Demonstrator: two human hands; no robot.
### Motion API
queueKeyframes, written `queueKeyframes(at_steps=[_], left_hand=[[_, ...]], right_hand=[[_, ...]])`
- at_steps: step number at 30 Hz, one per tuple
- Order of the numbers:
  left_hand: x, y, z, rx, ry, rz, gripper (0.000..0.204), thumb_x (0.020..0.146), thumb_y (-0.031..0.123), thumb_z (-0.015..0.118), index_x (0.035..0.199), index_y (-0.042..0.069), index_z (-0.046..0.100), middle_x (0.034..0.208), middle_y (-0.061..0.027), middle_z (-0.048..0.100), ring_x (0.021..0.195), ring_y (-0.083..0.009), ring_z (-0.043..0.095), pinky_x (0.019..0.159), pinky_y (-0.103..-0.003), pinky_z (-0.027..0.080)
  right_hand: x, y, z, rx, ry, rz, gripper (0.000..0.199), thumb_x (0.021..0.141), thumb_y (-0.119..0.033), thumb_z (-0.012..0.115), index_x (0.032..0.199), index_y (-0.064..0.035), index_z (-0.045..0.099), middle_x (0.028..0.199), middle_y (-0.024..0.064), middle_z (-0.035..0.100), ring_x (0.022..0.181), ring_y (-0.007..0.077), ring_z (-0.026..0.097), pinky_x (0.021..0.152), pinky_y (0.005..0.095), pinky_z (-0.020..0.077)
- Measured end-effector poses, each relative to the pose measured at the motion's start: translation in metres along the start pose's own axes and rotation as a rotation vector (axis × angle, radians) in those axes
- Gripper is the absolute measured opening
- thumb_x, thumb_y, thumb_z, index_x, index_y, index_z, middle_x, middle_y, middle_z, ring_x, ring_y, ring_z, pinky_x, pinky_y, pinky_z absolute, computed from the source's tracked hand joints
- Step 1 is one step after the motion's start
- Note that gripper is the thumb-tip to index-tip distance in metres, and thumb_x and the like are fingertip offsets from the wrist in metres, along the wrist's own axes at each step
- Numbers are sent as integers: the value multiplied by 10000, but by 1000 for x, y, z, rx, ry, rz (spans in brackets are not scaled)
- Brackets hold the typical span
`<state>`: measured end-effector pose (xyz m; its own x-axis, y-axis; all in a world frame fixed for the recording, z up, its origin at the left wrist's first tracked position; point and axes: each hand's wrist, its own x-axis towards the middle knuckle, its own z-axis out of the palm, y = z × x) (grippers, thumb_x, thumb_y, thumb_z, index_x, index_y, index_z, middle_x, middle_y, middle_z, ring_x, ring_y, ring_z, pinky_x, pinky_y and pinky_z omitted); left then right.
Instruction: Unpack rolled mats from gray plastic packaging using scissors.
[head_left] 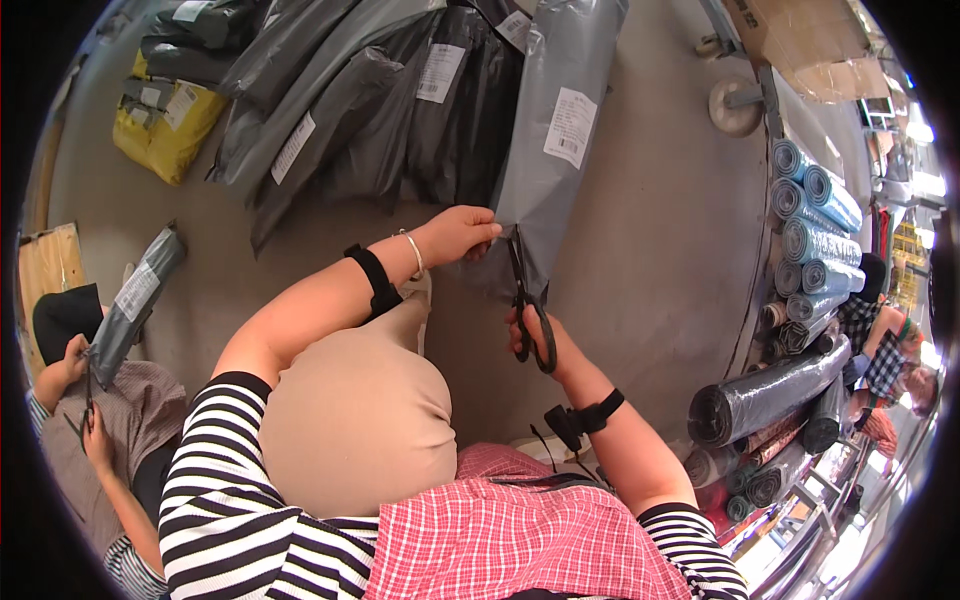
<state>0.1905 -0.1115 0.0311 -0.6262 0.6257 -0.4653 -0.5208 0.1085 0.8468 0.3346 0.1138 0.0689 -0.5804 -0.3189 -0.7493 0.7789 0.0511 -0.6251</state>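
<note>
A long grey plastic mailing bag (540,190) with a white label (570,126) stretches away in front of me, its near end toward my body. My left hand (455,236) is closed, pinching the near left edge of this bag between thumb and fingers. In my right hand (553,345) are black-handled scissors (519,268), fingers through the loops. The blades point away from me and lie against the bag's near end, just right of my left fingertips. How far apart the blades are, I cannot tell.
Several dark grey wrapped packages (360,130) lie ahead to the left, near a yellow package (170,130). Far left, a co-worker (120,420) holds scissors and a grey package. Rolled blue goods (822,240) and dark rolls (765,395) are stacked right, below a caster wheel (735,108). Another person (880,340) is beyond.
</note>
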Motion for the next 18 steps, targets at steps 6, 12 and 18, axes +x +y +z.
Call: queueKeyframes(at_steps=[6,12,18], left_hand=[[1,-3,1,12,-17,-7,279,988,242,546,765,75,524,672,11,555,626,-92,535,605,-249,445],[1,-2,3,-2,-25,-10,293,987,239,547,750,72,506,667,6,553,626,-95,537,600,-255,449],[1,-4,3,22,-29,-6,285,990,234,544,761,67,514,672,2,553,625,-95,535,601,-256,451]], right_hand=[[-3,12,7,14,-17,-66,603,965,-571,464,1134,6,506,806,8,514,736,126,511,758,330,494],[-6,18,15,-18,-3,-121,619,962,-574,464,1161,11,497,812,11,506,737,127,511,768,333,498],[-9,33,18,88,27,-144,573,972,-549,471,1109,5,527,775,34,526,692,132,542,698,312,503]])
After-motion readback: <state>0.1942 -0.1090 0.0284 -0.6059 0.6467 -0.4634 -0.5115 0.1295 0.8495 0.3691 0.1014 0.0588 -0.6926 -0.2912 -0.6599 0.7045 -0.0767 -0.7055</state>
